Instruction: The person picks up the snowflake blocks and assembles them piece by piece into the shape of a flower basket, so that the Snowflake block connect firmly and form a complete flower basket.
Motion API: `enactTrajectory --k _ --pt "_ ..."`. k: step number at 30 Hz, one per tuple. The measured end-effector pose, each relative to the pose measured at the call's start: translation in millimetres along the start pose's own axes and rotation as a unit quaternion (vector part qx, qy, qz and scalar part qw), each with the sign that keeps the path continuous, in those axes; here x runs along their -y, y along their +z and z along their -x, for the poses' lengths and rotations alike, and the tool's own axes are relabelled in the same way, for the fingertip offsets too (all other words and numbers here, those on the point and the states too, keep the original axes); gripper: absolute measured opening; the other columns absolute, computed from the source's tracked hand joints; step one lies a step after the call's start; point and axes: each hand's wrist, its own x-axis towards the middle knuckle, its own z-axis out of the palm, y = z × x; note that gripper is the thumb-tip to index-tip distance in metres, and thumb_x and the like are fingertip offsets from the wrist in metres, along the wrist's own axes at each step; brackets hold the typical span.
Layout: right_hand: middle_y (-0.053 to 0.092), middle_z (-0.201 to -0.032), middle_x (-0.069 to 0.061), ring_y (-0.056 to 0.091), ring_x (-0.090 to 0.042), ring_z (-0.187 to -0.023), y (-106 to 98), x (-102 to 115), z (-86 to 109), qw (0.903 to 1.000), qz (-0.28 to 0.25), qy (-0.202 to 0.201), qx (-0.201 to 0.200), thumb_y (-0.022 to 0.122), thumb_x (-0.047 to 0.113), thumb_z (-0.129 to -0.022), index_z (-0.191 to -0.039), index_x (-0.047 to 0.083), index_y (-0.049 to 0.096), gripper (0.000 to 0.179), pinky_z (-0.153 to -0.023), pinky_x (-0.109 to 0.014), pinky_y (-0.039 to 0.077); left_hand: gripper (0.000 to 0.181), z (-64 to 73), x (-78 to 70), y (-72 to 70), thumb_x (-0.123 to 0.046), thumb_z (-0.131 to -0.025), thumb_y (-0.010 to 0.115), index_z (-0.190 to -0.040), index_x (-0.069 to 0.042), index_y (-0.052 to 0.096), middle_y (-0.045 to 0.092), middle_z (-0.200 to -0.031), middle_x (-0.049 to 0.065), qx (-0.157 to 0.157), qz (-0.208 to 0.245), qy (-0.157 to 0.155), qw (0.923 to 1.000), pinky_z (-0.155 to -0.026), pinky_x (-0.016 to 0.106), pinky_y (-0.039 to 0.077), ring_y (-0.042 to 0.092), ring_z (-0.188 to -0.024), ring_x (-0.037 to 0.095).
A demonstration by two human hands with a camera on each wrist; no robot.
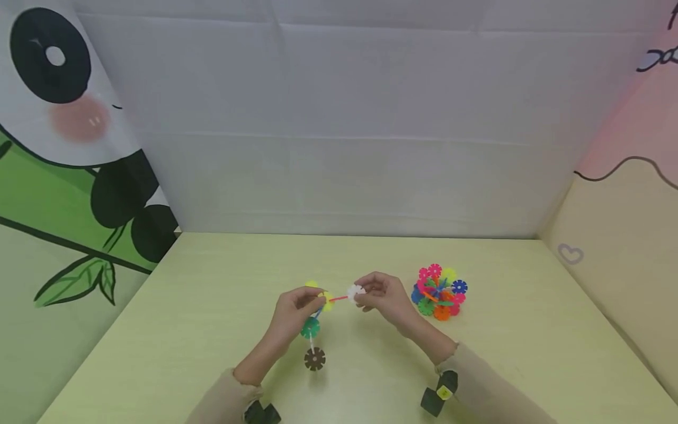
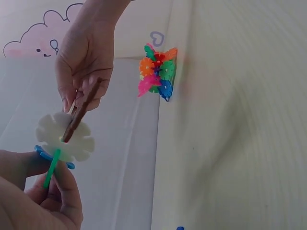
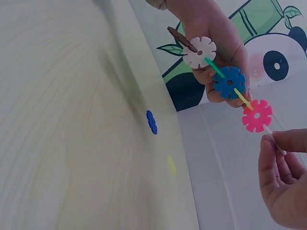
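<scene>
A chain of notched plastic snowflake discs is stretched between the two hands. My left hand point(image 1: 290, 315) grips it near a yellow disc point(image 1: 327, 301) and a blue disc point(image 3: 230, 82). Below that hand hang a green disc point(image 1: 310, 327), a white disc point(image 3: 200, 51) and, at the end, a brown disc point(image 1: 315, 358). On the other side, a pink disc point(image 3: 257, 116) spans toward my right hand point(image 1: 386, 299). Thumb and fingers of this hand pinch another white disc point(image 1: 355, 293), whose edge meets the pink disc's rim.
Right of the hands, a cluster of multicoloured snowflake discs point(image 1: 439, 292) sits on the pale table point(image 1: 503, 353). A loose yellow disc point(image 1: 311, 284) lies behind the left hand, and a loose blue disc point(image 3: 151, 122) shows in the right wrist view. A white backdrop point(image 1: 339, 176) rises behind the table.
</scene>
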Motion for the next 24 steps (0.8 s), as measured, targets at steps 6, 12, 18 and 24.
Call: enactTrajectory --k 6,12,18,24 --pt "0.064 -0.087 -0.009 0.064 -0.017 -0.073 -5.6 0.7 1.6 1.0 0.003 0.001 -0.005 0.065 -0.004 -0.086 -0.107 -0.013 0.06 0.024 -0.069 -0.034 0.056 0.016 -0.9 3.7 -0.4 -0.007 -0.09 0.065 -0.1 0.005 0.068 0.065 -0.085 0.011 0.005 0.013 -0.003 0.9999 -0.06 0.023 0.045 0.056 -0.075 0.016" --pt "0.064 -0.087 -0.01 0.064 -0.02 -0.074 -9.1 -2.1 2.5 0.9999 0.005 0.011 0.003 0.066 -0.003 -0.085 -0.107 -0.012 0.061 0.024 -0.07 -0.036 0.056 0.015 -1.5 3.1 0.8 -0.004 -0.088 0.066 -0.099 0.005 0.068 0.064 -0.082 0.006 0.004 0.015 0.0 0.9999 -0.06 0.022 0.046 0.056 -0.074 0.016" --pt "0.067 -0.087 -0.011 0.066 -0.031 -0.076 -6.6 -2.4 4.0 0.9989 0.039 0.012 0.022 0.067 -0.002 -0.086 -0.105 -0.011 0.063 0.021 -0.071 -0.037 0.056 0.012 -0.5 2.0 5.9 -0.004 -0.088 0.066 -0.096 0.004 0.069 0.063 -0.079 0.003 0.024 -0.005 0.003 0.9997 -0.062 0.024 0.045 0.055 -0.074 0.016" --pt "0.069 -0.085 -0.014 0.067 -0.025 -0.071 -4.5 -4.5 5.8 0.9979 0.058 0.023 0.02 0.069 -0.003 -0.084 -0.101 -0.01 0.066 0.019 -0.068 -0.035 0.056 0.01 3.2 4.7 8.6 -0.003 -0.086 0.068 -0.093 0.004 0.07 0.064 -0.077 0.003 0.02 -0.028 0.007 0.9994 -0.061 0.025 0.045 0.055 -0.071 0.016"
